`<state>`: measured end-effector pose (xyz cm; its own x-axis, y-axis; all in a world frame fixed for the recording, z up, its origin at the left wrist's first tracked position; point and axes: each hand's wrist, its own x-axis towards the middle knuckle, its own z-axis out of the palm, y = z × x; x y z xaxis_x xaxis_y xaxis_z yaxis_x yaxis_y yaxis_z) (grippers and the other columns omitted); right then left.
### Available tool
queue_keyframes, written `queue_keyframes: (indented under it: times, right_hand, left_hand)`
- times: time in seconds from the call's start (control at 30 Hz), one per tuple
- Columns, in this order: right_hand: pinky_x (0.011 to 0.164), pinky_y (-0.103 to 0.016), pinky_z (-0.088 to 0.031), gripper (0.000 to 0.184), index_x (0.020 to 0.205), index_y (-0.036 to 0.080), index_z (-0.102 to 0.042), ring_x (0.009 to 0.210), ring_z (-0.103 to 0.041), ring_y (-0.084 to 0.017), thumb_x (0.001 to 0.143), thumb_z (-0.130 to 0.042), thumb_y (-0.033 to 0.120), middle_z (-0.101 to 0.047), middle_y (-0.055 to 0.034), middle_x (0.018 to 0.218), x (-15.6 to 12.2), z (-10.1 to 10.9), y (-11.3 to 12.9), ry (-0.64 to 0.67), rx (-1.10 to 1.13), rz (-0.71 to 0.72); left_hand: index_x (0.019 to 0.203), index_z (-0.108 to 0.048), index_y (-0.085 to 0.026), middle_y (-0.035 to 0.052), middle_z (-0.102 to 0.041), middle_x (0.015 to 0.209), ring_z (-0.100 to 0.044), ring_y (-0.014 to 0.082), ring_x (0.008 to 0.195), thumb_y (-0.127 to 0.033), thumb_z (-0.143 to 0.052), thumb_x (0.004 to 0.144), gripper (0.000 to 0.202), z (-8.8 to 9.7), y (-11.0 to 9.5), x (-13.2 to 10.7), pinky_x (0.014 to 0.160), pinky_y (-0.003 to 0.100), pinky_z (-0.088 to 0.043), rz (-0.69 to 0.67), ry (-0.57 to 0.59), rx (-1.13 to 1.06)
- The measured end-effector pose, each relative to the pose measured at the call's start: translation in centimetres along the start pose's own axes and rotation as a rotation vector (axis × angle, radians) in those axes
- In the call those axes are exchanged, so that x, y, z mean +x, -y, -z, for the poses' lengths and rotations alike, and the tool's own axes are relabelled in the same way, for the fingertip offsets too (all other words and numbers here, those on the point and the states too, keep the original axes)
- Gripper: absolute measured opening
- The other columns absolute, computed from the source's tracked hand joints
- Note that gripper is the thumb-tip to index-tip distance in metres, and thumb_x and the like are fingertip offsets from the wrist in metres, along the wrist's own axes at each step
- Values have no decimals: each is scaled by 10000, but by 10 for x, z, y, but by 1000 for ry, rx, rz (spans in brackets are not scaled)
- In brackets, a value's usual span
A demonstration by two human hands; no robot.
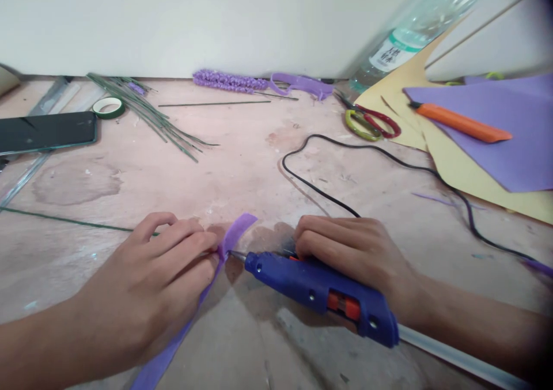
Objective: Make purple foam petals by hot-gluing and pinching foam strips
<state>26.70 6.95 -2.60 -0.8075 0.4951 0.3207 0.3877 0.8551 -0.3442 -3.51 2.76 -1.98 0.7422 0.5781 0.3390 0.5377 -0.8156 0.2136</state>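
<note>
Between the closed fingers of my left hand (pixel 162 286) is a purple strip (pixel 239 228), probably foam or paper. One end curls up past my fingertips, and the rest runs down toward the lower edge. A green stem wire (pixel 86 223) reaches in from the left and passes behind the same hand. Wrapped around the handle of a blue glue gun (pixel 298 280) is my right hand (pixel 349 252). The metal nozzle is at the strip, right beside my left fingertips. A clear glue stick (pixel 458 352) sticks out of the gun's back end.
At the back lie green wires (pixel 151 113), green tape (pixel 108 108), a purple flower spike (pixel 228 81) and scissors (pixel 371 122). A phone (pixel 47 132) rests at left. On the right are an orange cutter (pixel 464 122), purple sheets (pixel 518 154) and a bottle (pixel 393 50). A black cord (pixel 311 188) loops across the table.
</note>
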Motion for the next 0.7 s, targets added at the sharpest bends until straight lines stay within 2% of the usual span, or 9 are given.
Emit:
queue_keyframes:
  times: [0.33, 0.53, 0.7]
  right_hand:
    - [557, -299, -305, 454, 885, 226, -440, 629, -432, -149, 1105, -240, 568, -499, -8, 773, -1, 1, 0, -10, 7, -19]
    - [551, -292, -304, 339, 887, 222, -457, 624, -436, -143, 1085, -369, 483, -503, -2, 771, -2, 1, -1, -11, -1, -26]
    - [544, -295, -306, 313, 886, 223, -464, 618, -435, -145, 1061, -409, 476, -507, -2, 767, -3, 1, 0, -9, 5, -31]
  left_hand:
    - [1020, -649, -134, 89, -703, 1217, -592, 251, 1074, -69, -421, 1035, 237, 2, 0, -1, 936, 450, -365, -5, -6, 2]
    - [1001, -650, -133, 83, -706, 1198, -591, 238, 1057, -69, -431, 1033, 230, 0, -1, 2, 927, 438, -369, 3, 0, -7]
    - [1002, -649, -128, 96, -705, 1214, -587, 242, 1072, -47, -424, 1020, 240, 2, -1, 3, 933, 441, -367, -1, 12, -12]
